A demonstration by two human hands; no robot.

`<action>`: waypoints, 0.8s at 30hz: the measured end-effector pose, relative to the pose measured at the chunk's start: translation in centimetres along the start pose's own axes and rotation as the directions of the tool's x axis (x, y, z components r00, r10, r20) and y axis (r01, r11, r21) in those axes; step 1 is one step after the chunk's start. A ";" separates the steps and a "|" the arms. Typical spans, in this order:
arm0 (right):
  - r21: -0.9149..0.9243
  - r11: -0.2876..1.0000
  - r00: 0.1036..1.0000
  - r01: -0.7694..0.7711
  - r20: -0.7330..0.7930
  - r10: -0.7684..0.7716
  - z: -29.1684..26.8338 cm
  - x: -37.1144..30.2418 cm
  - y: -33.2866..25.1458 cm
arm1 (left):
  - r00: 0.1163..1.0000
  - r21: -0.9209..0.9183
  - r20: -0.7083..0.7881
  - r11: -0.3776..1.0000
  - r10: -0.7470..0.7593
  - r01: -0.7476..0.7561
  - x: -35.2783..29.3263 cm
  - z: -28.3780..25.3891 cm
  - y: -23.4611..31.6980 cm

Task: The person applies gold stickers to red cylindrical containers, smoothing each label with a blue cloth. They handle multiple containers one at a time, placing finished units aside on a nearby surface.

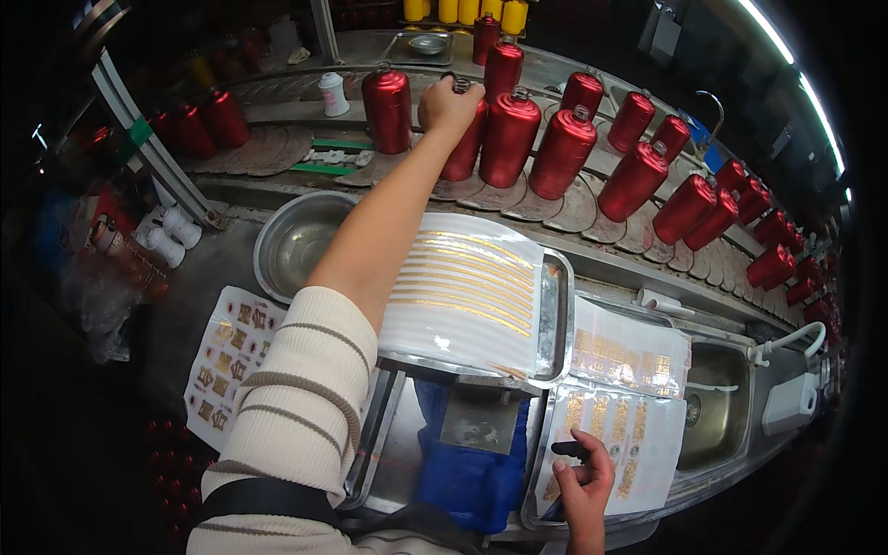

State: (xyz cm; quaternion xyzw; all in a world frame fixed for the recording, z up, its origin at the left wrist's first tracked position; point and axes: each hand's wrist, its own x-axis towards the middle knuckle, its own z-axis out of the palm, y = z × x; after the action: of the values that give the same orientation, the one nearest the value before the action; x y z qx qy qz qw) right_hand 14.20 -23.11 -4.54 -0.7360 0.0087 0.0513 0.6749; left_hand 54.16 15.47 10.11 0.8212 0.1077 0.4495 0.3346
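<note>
My left hand [450, 106] reaches far forward and is closed around the neck of a red bottle [462, 148] in the front row on the conveyor. The bottle stands upright and is partly hidden by my hand and wrist. Other glossy red bottles [511, 139] stand close on its right. Low on the right, my right hand [586, 479] hovers at the gold-printed decal sheets [647, 444], holding nothing that I can see. Its fingers are half curled, with thumb and forefinger apart, and a black cover sits on one fingertip.
A white sheet of gold strips [462, 287] lies on a metal tray [555, 319]. Left of it are a steel bowl [287, 245] and another decal sheet [231, 356]. A blue cloth [472, 486] hangs in front; a sink [717, 398] is at right. A white bottle [333, 94] stands behind.
</note>
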 end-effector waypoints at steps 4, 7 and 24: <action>0.002 1.000 0.997 0.007 0.076 -0.007 0.2 0.6 -0.7 | 0.997 0.066 -0.066 0.997 0.042 -0.037 -2.4 1.7 2.6; 0.015 1.000 0.994 0.027 0.102 -0.029 0.0 0.3 -0.3 | 0.995 0.049 0.045 0.995 0.088 -0.090 -1.7 1.9 2.2; -0.057 0.998 0.997 0.012 0.071 -0.008 -0.9 1.7 2.1 | 0.973 -0.050 -0.228 0.998 0.021 -0.034 -1.6 5.8 0.1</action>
State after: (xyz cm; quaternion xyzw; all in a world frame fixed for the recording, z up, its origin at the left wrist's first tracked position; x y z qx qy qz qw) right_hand 15.73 -24.10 -6.68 -0.7529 -0.0205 0.0741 0.6536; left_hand 57.90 12.03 6.98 0.7565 0.1217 0.5479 0.3358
